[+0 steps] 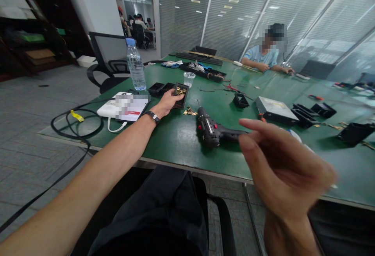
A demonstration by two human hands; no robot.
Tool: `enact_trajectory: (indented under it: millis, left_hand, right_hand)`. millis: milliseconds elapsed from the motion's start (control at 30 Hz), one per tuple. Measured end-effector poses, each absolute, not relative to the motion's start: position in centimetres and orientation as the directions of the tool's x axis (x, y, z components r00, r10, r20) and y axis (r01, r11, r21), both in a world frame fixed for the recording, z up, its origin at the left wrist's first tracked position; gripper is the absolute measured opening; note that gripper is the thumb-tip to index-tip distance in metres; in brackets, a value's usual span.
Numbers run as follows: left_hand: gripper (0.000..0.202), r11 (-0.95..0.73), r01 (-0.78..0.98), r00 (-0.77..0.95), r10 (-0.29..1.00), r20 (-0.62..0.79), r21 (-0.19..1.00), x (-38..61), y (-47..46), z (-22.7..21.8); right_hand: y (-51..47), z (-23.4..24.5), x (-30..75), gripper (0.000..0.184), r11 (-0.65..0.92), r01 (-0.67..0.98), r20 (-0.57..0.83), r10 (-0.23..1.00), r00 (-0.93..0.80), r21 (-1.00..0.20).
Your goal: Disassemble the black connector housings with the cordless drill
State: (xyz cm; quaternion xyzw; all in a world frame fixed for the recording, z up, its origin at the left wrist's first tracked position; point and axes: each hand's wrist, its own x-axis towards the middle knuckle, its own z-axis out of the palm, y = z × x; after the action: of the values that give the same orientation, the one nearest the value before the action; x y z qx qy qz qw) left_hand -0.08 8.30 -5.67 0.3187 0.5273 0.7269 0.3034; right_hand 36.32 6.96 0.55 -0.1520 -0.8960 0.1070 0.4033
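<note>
My left hand [167, 103] is closed around a small black plastic box [180, 100], tilted up off the table, with its thumb over the near side. Brass-coloured metal pieces [182, 90] show inside the box. Just right of it, several loose brass plates [190, 111] lie on the green table [172, 139]. A black cordless screwdriver [209, 127] rests on its side, its bit pointing away from me. My right hand [288, 166] is raised close to the camera at the right, slightly blurred. Its thumb and index fingertips are apart, and nothing shows between them.
A water bottle [136, 68], a clear plastic cup [189, 79], and a white power bank [109, 107] with cables stand left. Right are black boxes [241, 100] and a grey metal case [275, 109]. Across the table sits a person [260, 55]; a tray [205, 72] lies at the back.
</note>
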Motion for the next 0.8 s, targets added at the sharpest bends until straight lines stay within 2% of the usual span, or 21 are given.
enact_trajectory:
  millis: [67, 133, 267, 433, 567, 667, 800]
  left_hand:
    - [0.032, -0.261, -0.103, -0.617, 0.774, 0.144, 0.96, -0.1, 8.3, -5.7]
    - [0.031, -0.266, -0.093, -0.617, 0.772, 0.155, 0.96, -0.2, 8.4, -5.8]
    - [0.031, -0.259, -0.052, -0.624, 0.763, 0.171, 0.964, -0.4, 8.5, -6.0]
    - [0.03, -0.269, -0.023, -0.619, 0.76, 0.198, 0.963, -0.6, 8.6, -6.3]
    - [0.03, -0.273, -0.007, -0.622, 0.754, 0.21, 0.962, -0.7, 8.8, -6.6]
    - [0.03, -0.289, 0.0, -0.622, 0.75, 0.226, 0.957, -0.8, 9.1, -6.8]
    - [0.027, -0.3, 0.013, -0.619, 0.747, 0.244, 0.954, -0.8, 9.3, -6.9]
  right_hand:
    - [7.1, 1.2, 35.8, 0.036, 0.889, 0.237, 0.667, 0.451, -0.593, -0.391]
    - [8.4, 0.9, 35.4, 0.037, 0.881, 0.265, 0.552, 0.456, -0.698, -0.392]
    - [11.7, -0.9, 35.3, 0.05, 0.905, 0.376, 0.373, 0.425, -0.825, -0.2]
    - [13.0, -1.5, 34.8, 0.059, 0.892, 0.451, 0.309, 0.437, -0.845, -0.027]
    - [13.4, -1.1, 33.7, 0.06, 0.883, 0.462, 0.205, 0.439, -0.875, 0.081]
    - [13.8, -0.8, 32.5, 0.065, 0.88, 0.457, 0.103, 0.446, -0.889, 0.131]
    - [14.3, -0.8, 31.0, 0.074, 0.9, 0.425, 0.02, 0.425, -0.905, 0.095]
